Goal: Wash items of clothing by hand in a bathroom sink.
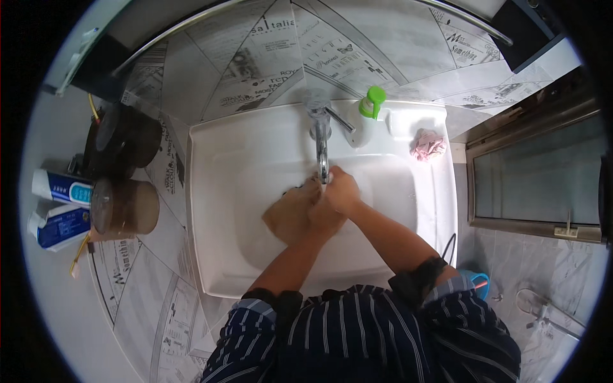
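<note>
A soft tan cloth (285, 216) is bunched in the basin of the white sink (220, 147), directly under the chrome tap (322, 150). My left hand (324, 216) grips it just below the spout, its fingers partly hidden by the cloth and the other hand. Close against it on the right, my right hand (342, 190) is closed at the cloth's upper end, knuckles beside the spout. The cloth spreads out to the left of both hands, with small dark spots near its upper edge.
Behind the tap's right side stands a white bottle with a green cap (375, 101). A crumpled pink cloth (428, 145) lies on the sink's right ledge. Brown cups (124, 205) and blue-white boxes (62, 223) are at left; a blue bucket (477, 281) stands at lower right.
</note>
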Demonstrator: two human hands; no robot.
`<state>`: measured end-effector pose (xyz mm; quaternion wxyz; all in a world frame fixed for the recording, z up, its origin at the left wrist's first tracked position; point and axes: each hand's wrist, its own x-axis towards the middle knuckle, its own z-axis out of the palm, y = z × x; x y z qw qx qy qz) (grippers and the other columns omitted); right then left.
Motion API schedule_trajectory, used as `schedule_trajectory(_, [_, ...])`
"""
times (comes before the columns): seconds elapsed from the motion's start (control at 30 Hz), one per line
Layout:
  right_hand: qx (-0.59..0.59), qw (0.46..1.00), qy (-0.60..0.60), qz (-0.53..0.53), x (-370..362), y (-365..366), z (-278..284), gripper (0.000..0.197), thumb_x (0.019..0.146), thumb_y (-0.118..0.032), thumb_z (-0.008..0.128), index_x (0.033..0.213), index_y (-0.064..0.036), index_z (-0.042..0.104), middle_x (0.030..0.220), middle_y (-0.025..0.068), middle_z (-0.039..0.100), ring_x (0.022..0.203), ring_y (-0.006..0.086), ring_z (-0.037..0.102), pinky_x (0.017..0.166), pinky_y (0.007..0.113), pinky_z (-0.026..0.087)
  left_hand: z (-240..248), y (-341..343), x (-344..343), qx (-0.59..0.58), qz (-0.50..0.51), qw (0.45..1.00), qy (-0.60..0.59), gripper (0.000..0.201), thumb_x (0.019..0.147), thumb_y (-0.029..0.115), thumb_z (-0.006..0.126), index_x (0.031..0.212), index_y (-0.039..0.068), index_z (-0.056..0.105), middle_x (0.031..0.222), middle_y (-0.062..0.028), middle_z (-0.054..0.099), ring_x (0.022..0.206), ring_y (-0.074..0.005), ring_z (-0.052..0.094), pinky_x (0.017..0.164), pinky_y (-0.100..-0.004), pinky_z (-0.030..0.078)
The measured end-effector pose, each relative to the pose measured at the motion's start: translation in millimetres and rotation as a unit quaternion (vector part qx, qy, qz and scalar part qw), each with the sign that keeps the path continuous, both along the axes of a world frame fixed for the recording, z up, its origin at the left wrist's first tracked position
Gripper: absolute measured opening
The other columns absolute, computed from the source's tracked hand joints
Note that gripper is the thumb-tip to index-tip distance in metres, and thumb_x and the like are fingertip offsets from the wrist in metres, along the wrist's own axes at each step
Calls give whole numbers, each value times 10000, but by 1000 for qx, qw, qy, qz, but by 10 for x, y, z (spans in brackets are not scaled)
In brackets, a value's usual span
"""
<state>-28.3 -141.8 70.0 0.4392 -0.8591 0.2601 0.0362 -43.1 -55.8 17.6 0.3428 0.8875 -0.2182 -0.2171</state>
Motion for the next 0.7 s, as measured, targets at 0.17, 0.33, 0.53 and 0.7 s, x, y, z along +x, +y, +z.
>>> schedule_trajectory(0.17, [-71, 997, 37, -16, -247, -126, 126, 307, 738, -212, 586, 978, -25, 546, 837, 217, 633, 819, 397, 605, 741, 465, 481, 197, -80, -182, 82, -101, 984, -119, 342, 828, 380, 535, 1043, 116, 568, 904, -109, 647, 831, -214, 644, 634, -361, 517])
schedule_trajectory(0.33, [-86, 995, 34, -34, -532, -341, 92, 350, 742, -242, 596, 1002, -16, 538, 831, 218, 634, 816, 383, 614, 749, 454, 480, 153, -172, -345, 104, -174, 978, -50, 371, 812, 375, 540, 1087, 126, 560, 1001, -144, 623, 898, -334, 601, 725, -431, 484])
schedule_trajectory(0.53, [-10, 1000, 9, 2, -852, -874, 403, 505, 719, -363, 706, 1023, -9, 513, 794, 224, 622, 768, 348, 632, 691, 402, 482, 241, -165, -447, -231, -97, 968, 34, 600, 683, 368, 760, 1126, 68, 490, 855, -113, 598, 793, -270, 595, 711, -384, 481])
schedule_trajectory(0.7, [94, 942, -285, -153, -857, -1633, 1056, 332, 807, -210, 691, 1007, -76, 462, 869, 65, 573, 668, 98, 546, 555, 233, 448, 227, 349, -195, -162, 52, 983, 66, 440, 720, 255, 768, 1037, 47, 545, 835, -29, 547, 759, -117, 503, 687, -263, 445])
